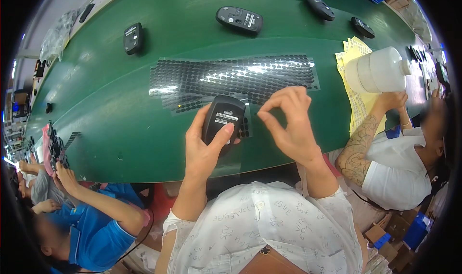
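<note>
My left hand (204,146) is wrapped round a black computer mouse (221,109). Its underside with a white label faces up, and my thumb presses on it near the label. To the right of the mouse, apart from it, my right hand (294,127) is closed with thumb and forefinger pinched together; whatever sits between the fingertips is too small to make out. Beyond both hands lie overlapping clear sheets of black oval stick-on pads (231,74) on the green table (110,139). A smaller piece of such sheet shows partly behind the mouse.
Farther off lie several more mice, including one at the left (133,38) and one in the middle (239,19). A white plastic bottle (378,71) rests on yellow sticker sheets (353,105) at right, near a co-worker's tattooed arm (361,134). Another co-worker in blue (101,230) sits at left.
</note>
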A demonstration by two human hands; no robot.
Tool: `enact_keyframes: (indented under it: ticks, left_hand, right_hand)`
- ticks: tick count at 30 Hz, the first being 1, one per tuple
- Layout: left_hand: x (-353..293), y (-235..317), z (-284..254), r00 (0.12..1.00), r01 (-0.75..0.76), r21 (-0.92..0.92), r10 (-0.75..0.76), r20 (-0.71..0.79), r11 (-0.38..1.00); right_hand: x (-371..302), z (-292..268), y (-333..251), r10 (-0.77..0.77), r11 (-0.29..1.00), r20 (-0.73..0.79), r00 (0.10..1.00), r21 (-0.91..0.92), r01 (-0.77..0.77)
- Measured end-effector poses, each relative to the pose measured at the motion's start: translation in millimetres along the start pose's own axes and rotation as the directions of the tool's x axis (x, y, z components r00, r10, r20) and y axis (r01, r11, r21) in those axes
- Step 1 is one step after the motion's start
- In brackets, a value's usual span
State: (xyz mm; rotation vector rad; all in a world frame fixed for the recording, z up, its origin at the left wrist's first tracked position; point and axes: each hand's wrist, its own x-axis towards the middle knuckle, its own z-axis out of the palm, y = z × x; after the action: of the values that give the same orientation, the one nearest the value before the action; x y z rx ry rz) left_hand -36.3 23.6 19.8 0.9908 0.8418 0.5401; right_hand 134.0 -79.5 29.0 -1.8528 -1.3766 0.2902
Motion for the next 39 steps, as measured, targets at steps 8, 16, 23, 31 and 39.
enact_keyframes:
  ticks: [8,16,23,31,39]
  left_hand:
    - [-5,-21,-1,0.996,-0.036,0.070,0.030,0.079,0.997]
    - [-4,-19,11,0.989,-0.132,0.113,0.124,0.077,0.985]
    - [-4,-25,10,0.984,-0.161,0.156,0.147,0.099,0.975]
    - [-4,-21,14,0.988,-0.144,0.138,0.133,0.084,0.980]
    - [-4,-20,16,0.978,-0.201,0.172,0.189,0.086,0.964]
  right_hand:
    - [7,15,-14,0.181,0.958,-0.032,0.983,0.233,-0.169]
    - [7,28,-18,0.245,0.942,-0.005,0.970,0.239,-0.236]
    - [9,29,-19,0.264,0.940,-0.004,0.965,0.225,-0.256]
    - [10,34,-16,0.247,0.932,-0.037,0.968,0.282,-0.227]
    - [12,33,-21,0.238,0.950,-0.047,0.970,0.219,-0.222]
